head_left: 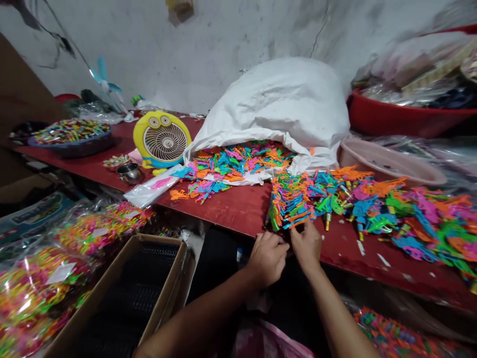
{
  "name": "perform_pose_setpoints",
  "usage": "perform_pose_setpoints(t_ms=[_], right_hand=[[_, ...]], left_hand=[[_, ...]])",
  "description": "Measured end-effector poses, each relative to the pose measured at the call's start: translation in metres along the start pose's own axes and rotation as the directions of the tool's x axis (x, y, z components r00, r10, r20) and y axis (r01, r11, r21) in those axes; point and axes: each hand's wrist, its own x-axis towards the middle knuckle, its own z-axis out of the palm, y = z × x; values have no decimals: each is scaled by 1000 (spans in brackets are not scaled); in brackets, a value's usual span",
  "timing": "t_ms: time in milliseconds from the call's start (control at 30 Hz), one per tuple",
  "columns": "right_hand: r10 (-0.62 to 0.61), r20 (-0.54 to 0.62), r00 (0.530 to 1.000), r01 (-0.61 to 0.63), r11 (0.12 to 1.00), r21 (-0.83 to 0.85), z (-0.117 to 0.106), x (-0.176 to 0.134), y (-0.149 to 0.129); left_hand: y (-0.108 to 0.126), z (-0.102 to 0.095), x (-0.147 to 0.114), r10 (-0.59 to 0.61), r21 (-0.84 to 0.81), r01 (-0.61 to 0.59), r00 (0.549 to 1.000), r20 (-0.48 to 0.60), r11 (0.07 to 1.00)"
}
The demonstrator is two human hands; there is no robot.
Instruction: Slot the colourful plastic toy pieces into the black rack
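Note:
At the table's front edge my left hand (266,258) is closed, its fingers curled down over something that they hide. Beside it my right hand (307,246) has its fingers bent together at the near end of a packed stack of small colourful plastic toys (292,199). What those fingertips hold is too small to make out. The stack has orange, blue, green and pink pieces in close rows, with a dark edge showing at its lower left. Loose toys of the same kind (361,199) spread to the right, some with small tubes attached.
Behind the stack, a big white sack (279,99) spills more toys onto the red table (216,209). A yellow fan (164,139), a metal cup (129,172) and a plastic bag (152,189) are left. A pink basin (391,161) stands right. Below left is a carton (164,278) of black trays.

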Motion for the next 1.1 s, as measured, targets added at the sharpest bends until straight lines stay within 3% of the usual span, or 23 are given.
perform_pose_setpoints(t_ms=[100, 167, 300, 400, 500, 600, 667, 867, 1000, 1100], right_hand=[[40, 53, 998, -44, 996, 82, -6, 7, 12], [41, 92, 995, -54, 987, 149, -5, 14, 17], [-30, 201, 979, -33, 953, 301, 5, 32, 21], [-84, 277, 957, -34, 918, 394, 16, 42, 19], [-65, 221, 973, -4, 955, 298, 24, 44, 14], [-15, 86, 996, 6, 994, 110, 26, 37, 9], [-19, 40, 999, 16, 997, 78, 26, 33, 6], [-38, 26, 999, 33, 983, 182, 25, 34, 4], [5, 14, 1000, -6, 992, 127, 27, 37, 7], [-4, 103, 995, -12, 988, 156, 30, 38, 7]], left_hand=[[-18, 0, -6, -140, -45, 134, 974, -180, 990], [-30, -8, -1, -230, -72, 219, 943, -240, 973], [-41, -25, 20, -261, -91, 249, 949, -176, 964], [-46, -25, 34, -306, -120, 290, 940, -152, 950], [-53, -22, 43, -352, -80, 344, 924, -149, 936], [-57, -20, 54, -385, 73, 396, 915, -122, 916], [-57, -20, 62, -409, 135, 421, 906, -109, 897], [-47, -16, 76, -513, 182, 517, 855, -75, 836], [-40, -10, 77, -538, 201, 547, 837, -104, 813], [-45, -12, 75, -566, 177, 587, 809, -157, 790]])
